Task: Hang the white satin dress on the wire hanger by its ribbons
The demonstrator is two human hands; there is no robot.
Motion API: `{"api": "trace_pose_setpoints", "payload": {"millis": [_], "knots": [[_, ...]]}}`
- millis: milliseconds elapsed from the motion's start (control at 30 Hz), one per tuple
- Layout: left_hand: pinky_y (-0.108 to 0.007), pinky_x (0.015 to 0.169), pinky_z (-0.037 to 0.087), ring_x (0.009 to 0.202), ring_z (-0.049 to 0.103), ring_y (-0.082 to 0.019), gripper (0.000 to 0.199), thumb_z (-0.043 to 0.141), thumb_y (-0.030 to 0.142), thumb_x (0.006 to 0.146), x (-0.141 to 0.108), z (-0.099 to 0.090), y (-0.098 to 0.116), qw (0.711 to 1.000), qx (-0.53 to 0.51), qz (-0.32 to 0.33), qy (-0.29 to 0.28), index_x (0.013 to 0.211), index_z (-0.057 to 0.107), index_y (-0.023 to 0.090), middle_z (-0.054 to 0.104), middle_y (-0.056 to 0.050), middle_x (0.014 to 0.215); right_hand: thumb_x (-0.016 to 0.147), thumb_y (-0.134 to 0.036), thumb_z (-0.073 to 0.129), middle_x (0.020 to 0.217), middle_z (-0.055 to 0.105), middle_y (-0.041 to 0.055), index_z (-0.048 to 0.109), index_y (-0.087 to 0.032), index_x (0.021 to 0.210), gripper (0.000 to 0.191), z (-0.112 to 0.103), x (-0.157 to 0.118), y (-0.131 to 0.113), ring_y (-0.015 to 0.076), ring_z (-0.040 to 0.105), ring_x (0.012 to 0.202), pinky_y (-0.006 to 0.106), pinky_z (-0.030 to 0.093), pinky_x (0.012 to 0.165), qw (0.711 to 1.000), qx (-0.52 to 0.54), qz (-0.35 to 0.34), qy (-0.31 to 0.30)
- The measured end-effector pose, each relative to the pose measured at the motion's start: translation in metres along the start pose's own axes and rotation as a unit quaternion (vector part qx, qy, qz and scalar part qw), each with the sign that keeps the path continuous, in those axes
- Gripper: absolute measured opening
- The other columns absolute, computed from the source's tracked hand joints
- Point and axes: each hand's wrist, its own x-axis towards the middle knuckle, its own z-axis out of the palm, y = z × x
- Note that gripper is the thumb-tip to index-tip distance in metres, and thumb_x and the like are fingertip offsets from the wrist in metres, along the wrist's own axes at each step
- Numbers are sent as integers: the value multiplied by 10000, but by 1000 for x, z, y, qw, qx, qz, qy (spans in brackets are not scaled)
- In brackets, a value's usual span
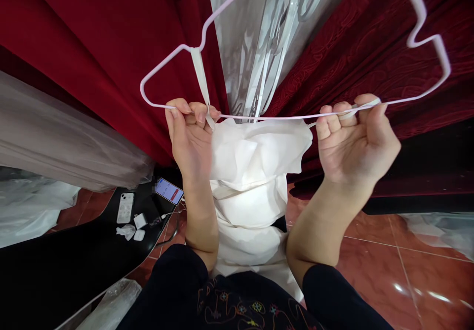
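Note:
A pale pink hanger [274, 118] spans the upper view, its lower bar running between my hands. My left hand [192, 137] is closed round the bar near its left end, with a white strap [200, 76] looped over the hanger's left notch and passing down at the fingers. My right hand [353, 140] has its fingers curled round the bar on the right, a second white strap across the fingers. The right notch carries no strap. Between my hands a white garment [250, 197] hangs in folds below the bar, down towards my lap.
Dark red curtains [111, 49] hang ahead on both sides of clear plastic covers [270, 39]. At lower left, a black surface [74, 266] holds a lit phone [169, 191], a white phone [125, 208], and a white charger [140, 221]. Reddish tiles [374, 256] cover the floor.

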Motion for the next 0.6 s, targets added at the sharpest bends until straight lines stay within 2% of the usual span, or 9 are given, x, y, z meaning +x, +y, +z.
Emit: {"api": "trace_pose_setpoints", "payload": {"millis": [67,133,200,267,333,433,500,600], "knots": [[-335,869,548,744,594,-186,244,476,422,1078,0,0,-1,1000,-5,-8,1,885,462,273,466,9,726,944,-286,378,823,754,95,733,-170,991,377,-7,-1,-6,154,720,673,252,604,577,997,-71,-2,4],[-337,863,546,744,586,-184,237,471,397,1079,0,0,-2,1000,-20,-19,-1,881,461,267,457,9,723,844,-168,429,837,766,107,755,-154,1073,399,-15,-2,-11,142,683,592,208,526,472,990,-135,-37,11],[-338,856,540,742,580,-180,231,485,377,1073,1,0,-2,999,-34,-26,-6,876,462,261,448,8,721,768,-99,471,760,743,100,777,-131,1050,417,-20,-4,-14,98,584,481,153,373,376,979,-172,-101,48],[-342,858,534,749,576,-180,230,507,375,1066,2,0,-1,999,-36,-29,-8,873,463,257,448,6,719,746,-66,492,610,653,48,794,-132,957,374,-23,-4,-17,52,468,410,125,216,337,962,-186,-163,113],[-350,868,526,759,577,-180,225,526,372,1061,1,0,0,999,-41,-31,-13,878,468,257,450,5,723,748,-39,492,538,529,-16,797,-168,872,353,-23,-3,-21,29,414,389,116,138,328,947,-185,-203,166],[-371,892,507,768,589,-180,215,517,359,1073,1,-2,3,998,-52,-27,-25,889,478,255,456,5,737,789,-24,531,589,493,-47,805,-245,864,360,-23,3,-29,17,464,437,96,170,321,942,-152,-231,192],[-389,906,496,775,601,-181,224,489,360,1088,1,-4,5,999,-42,-17,-28,892,477,252,465,3,749,826,-40,561,633,569,-44,814,-272,909,353,-24,9,-35,14,458,443,98,260,330,945,-145,-237,174],[-387,888,507,768,607,-184,236,475,372,1092,2,-7,7,999,-31,-14,-30,889,479,253,474,2,748,829,-62,625,729,690,-13,819,-225,901,264,-23,20,-43,35,513,472,127,411,378,942,-184,-239,149]]}}
